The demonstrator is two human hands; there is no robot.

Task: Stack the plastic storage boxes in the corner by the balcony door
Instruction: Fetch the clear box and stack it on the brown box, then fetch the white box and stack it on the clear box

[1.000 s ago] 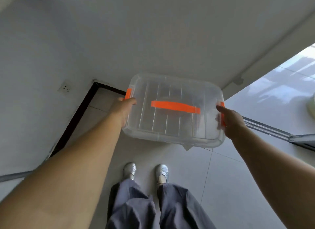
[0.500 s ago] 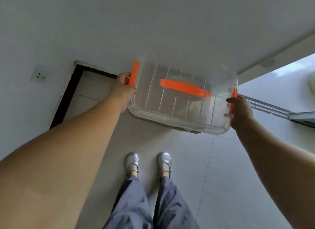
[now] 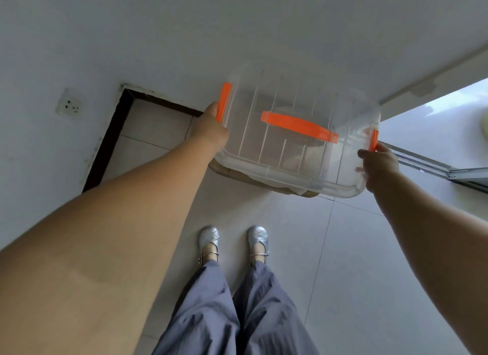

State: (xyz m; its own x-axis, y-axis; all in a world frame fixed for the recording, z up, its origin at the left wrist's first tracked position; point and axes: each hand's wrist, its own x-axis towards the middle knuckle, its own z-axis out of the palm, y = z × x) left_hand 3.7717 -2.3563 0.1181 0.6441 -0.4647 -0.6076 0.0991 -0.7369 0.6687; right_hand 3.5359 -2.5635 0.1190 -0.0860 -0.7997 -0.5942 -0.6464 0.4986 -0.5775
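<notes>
Head: storage box moved nearer wall.

The plastic storage box is clear and rectangular with rounded corners, its lid ribbed with thin raised lines and crossed by 1 long orange carry handle. 2 orange side latches, the left latch and the right latch, sit at its short ends. It is tilted, right end lower, close to the white wall near the floor corner, and something tan shows under its near edge, too indistinct through the plastic to identify.
</notes>
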